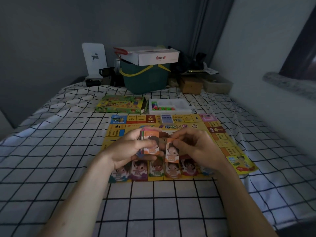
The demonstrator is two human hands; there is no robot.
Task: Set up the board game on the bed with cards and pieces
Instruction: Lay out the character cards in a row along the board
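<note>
Left hand (pixel 131 149) gripped a stack of orange-faced paper game cards (pixel 150 142); right hand (pixel 193 147) pinched one orange card (pixel 172 153) above the yellow printed game board (pixel 222 134).

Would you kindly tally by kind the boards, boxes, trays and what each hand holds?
Yellow paper game board: 1
Green cardboard game box: 1
White plastic tray of coloured pieces: 1
Card stack in left hand: 1
Orange card in right hand: 1
Total: 5
</note>
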